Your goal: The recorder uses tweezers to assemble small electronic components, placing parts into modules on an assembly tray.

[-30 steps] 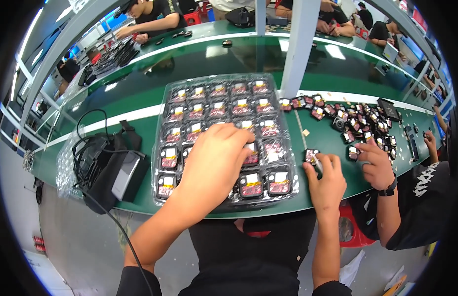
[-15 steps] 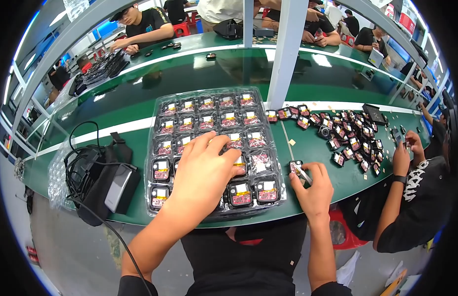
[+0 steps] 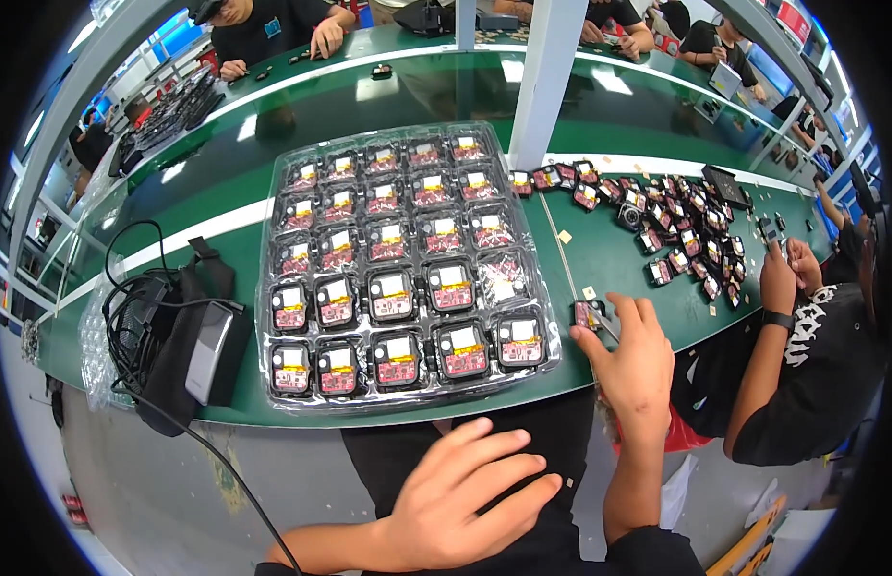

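Pinching a small module at the surface edge, my right hand is clamped on it, just at 3 o'clock of the clear tray. My left hand hovers spread and empty at 6 o'clock; loose modules lie toward 2 o'clock.

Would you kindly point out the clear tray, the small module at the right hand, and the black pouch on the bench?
clear tray [image 3: 540, 288], head view, bare right rim.
small module [image 3: 587, 313], head view, its top face by the right hand's [image 3: 638, 370] fingertips.
black pouch [image 3: 177, 336], head view, its dark top flap.
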